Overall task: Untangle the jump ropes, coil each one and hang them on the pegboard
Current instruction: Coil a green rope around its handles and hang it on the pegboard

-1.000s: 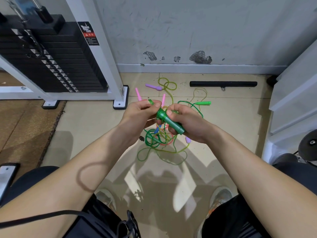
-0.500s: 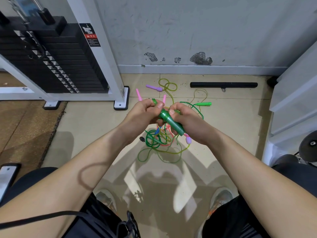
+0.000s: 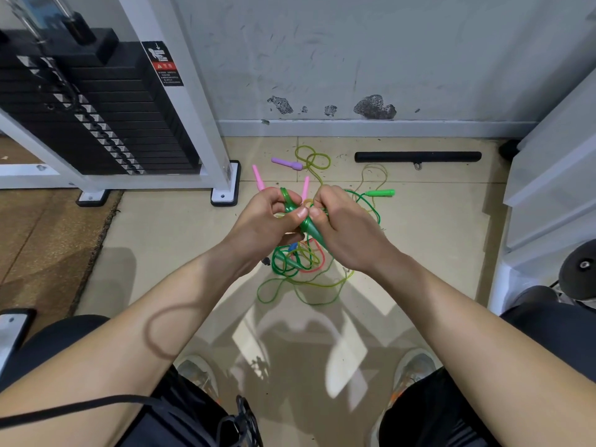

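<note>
The person holds both hands above the floor point(image 3: 435, 237), close together, over the tangle of jump ropes point(image 3: 300, 269). The right hand point(image 3: 348, 233) is closed around a dark green handle point(image 3: 312, 235), with the thumb pressed on it, probably to keep it steady. The left hand point(image 3: 267, 221) has its fingers curled around the green cord point(image 3: 284, 197) at the upper end of this handle, and it seems to be drawing the cord out of the knot.

Most of the ropes lie on the floor just under the hands, as crossing green, yellow and red loops. A light green handle point(image 3: 380, 192), a purple handle point(image 3: 285, 162) and two pink handles point(image 3: 258, 177) lie around the pile, near the wall. A black bar point(image 3: 417, 156) and a weight machine point(image 3: 106, 117) stand apart from it.

The step appears to be the untangling of the first rope. No rope is coiled yet, and the pegboard is not in view.
</note>
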Tool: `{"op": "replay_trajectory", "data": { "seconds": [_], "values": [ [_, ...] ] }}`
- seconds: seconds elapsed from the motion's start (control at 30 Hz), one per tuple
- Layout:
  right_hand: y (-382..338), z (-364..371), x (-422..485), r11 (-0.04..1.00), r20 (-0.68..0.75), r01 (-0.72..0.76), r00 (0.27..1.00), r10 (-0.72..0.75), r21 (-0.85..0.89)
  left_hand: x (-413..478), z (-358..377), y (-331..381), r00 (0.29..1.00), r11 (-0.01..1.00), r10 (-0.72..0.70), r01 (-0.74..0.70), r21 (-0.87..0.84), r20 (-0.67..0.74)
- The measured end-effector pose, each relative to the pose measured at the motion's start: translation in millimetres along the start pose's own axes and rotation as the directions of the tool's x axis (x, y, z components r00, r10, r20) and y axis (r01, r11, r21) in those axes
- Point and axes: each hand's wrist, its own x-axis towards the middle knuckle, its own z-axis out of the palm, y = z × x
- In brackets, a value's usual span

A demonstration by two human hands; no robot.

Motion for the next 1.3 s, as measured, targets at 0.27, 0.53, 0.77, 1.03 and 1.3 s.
{"op": "replay_trajectory", "data": {
  "seconds": [0.27,0.53,0.77,1.03,1.3],
  "values": [
    [5.1,-3.9,4.4,0.911,0.107,-0.169,0.985,0.138,0.375,-1.2,-3.7,1.8,0.993,0.993,-0.045,0.056,-0.101,0.111],
    [7.9,-5.7,12.4,0.355,0.353,-0.416,0.907,0.229,0.837,-2.0,-1.7,5.0,0.994,0.962,-0.004,0.035,-0.270,0.113],
    [14.3,-4.9,14.2,0.356,0.340,-0.399,0.915,0.218,0.845,-6.3,2.3,7.8,0.997,0.975,0.023,-0.006,-0.221,0.074],
    [17.9,-2.7,15.0,0.284,0.370,-0.423,0.902,0.221,0.861,-4.1,1.2,9.5,0.998,0.966,-0.004,0.019,-0.257,0.059],
    [23.8,-3.0,16.6,0.192,0.381,-0.424,0.897,0.223,0.885,-3.8,6.5,9.8,0.992,0.891,-0.116,0.126,-0.437,0.049]
  ]
}}
